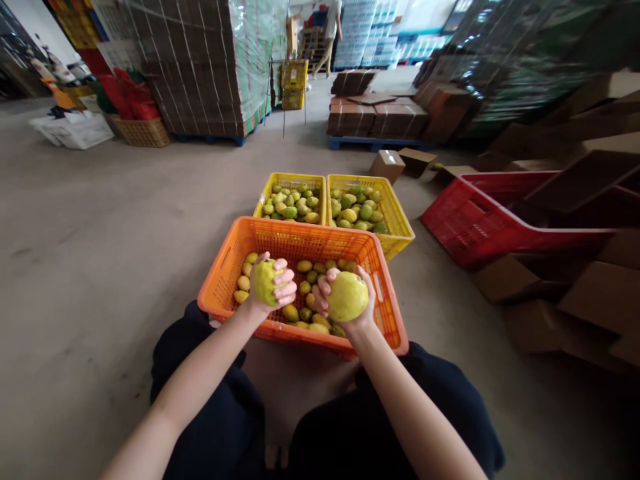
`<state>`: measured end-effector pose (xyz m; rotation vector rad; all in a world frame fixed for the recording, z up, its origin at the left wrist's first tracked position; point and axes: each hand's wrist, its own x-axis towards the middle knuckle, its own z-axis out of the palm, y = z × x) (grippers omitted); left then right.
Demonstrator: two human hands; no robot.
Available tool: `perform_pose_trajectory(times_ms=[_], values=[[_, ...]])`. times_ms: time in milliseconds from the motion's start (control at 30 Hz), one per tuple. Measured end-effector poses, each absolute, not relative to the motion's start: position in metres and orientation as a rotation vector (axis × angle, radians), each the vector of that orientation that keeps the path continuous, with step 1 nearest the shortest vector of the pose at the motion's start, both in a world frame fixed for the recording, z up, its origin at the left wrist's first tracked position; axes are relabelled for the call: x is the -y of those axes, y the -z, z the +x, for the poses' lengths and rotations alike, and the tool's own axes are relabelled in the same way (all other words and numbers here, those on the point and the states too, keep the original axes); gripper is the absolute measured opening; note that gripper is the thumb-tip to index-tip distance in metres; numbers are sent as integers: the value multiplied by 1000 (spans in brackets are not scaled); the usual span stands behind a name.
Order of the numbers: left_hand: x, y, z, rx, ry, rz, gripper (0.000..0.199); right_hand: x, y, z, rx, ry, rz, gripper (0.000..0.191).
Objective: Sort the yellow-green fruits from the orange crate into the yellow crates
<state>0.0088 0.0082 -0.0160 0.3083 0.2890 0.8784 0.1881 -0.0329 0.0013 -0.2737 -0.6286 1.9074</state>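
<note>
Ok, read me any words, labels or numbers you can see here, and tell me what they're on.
None can be read.
Wrapped pallet stack: any print is too blurred.
Small box: a pale label, too small to read.
Orange crate, yellow crates and the fruit in the left hand and right hand: no text visible.

The left hand covers part of its yellow-green fruit; the right hand's palm is hidden behind its fruit; both forearms run off the bottom edge; the orange crate has its near wall partly masked by the wrists; the red crate is partly covered by cardboard; a distant person is cut off at the top.
</note>
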Motion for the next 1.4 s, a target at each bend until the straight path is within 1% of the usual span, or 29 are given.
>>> perform_pose_trajectory(times_ms=[100,267,500,667,833,1033,1133,1267,1333,1400], values=[[-8,16,11,-286,-783,461,63,32,2,187,757,-1929,-206,41],[-6,15,11,-317,-625,606,65,33,5,185,902,-1970,-162,43],[-10,38,10,-571,-614,484,66,36,2,183,996,-1984,-226,41],[-11,40,10,-663,-633,403,65,35,2,183,1005,-1981,-262,40],[-11,38,11,-616,-607,429,64,34,7,183,1015,-1982,-268,42],[-6,27,10,-398,-545,541,67,35,5,182,989,-1996,-271,42],[-3,9,12,-341,-674,473,63,34,1,181,876,-2005,-353,41],[-6,-10,18,-331,-926,139,40,26,0,180,407,-1922,-611,39],[-12,-7,21,-415,-1008,-31,33,21,4,178,159,-1827,-722,36],[-19,4,23,-551,-1063,-134,32,18,10,177,-1,-1777,-783,32]])
